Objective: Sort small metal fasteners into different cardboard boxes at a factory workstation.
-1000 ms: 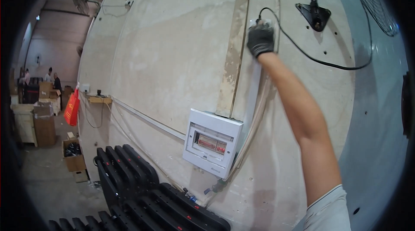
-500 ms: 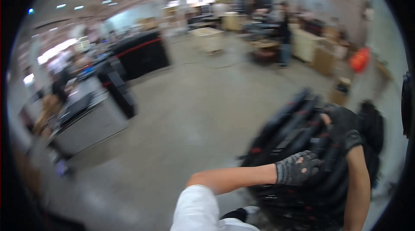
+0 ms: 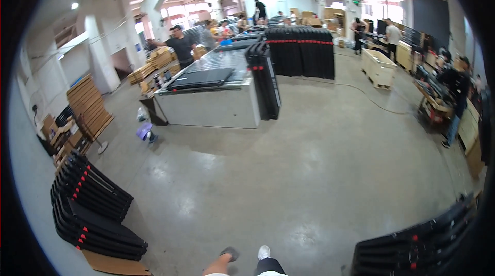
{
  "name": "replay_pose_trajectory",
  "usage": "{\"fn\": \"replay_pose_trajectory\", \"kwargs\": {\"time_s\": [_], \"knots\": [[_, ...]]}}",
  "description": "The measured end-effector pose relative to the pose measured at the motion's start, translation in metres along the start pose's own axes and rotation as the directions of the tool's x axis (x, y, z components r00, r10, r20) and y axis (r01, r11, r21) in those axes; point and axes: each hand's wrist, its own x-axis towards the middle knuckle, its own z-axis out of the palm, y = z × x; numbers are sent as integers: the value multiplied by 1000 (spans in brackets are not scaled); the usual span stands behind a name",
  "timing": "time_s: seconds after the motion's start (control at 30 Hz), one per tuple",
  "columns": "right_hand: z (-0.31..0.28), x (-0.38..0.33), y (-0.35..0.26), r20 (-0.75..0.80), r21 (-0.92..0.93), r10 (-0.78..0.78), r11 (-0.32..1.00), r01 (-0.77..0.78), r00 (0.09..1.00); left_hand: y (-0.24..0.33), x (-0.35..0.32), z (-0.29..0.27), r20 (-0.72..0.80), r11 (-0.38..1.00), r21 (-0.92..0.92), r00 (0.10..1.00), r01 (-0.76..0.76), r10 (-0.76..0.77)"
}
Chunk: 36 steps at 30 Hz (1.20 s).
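Low in the picture my left hand [image 3: 232, 253], in a dark grey glove, hangs over the floor at the end of a bare forearm. It is small and blurred, so its fingers cannot be made out, and it touches nothing that I can see. Just to its right is my white shoe [image 3: 264, 252] below a dark trouser leg. My right hand is out of view. At the lower right lies a stack of black, bent-edged panels [image 3: 412, 245] with red tabs. Another stack of black panels [image 3: 98, 219] with red tabs leans at the lower left, on brown cardboard.
Ahead stands a long workbench [image 3: 206, 108] with a black panel on top. Black panels [image 3: 301, 54] stand upright in a row behind it. A wooden crate [image 3: 379, 67] sits farther right. A person [image 3: 456, 95] stands at a right-hand bench; another person [image 3: 181, 46] is behind the workbench.
My view has swung left, away from the panel stack at the right. My left hand has come off those panels and hangs low; my right hand has left the picture.
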Motion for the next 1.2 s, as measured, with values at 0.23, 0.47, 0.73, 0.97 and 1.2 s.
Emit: {"fn": "replay_pose_trajectory", "kwargs": {"time_s": [0.23, 0.47, 0.73, 0.97, 1.2], "knots": [[164, 53, -20, 325, 299, 296, 869, -395, 898, -173, -19, 15, 135, 830, -294, 880, 474, -455], [250, 119, -43, 618, 321, 548, 479, -817, 564, -190, 77, -198, -54, 882, -455, 985, 120, -162], [410, 515, -82, 822, 60, 179, 916, -396, 540, -264, 144, -322, -444, 445, -852, 830, -274, -337], [629, 701, -557, 892, -46, -439, 151, 987, 109, -379, 110, -181, 374, -592, -521, 458, -615, -806], [695, 635, -979, 700, 540, -706, 623, 566, 109, -414, 132, -234, 507, 39, -715, 556, 698, -659]]}}
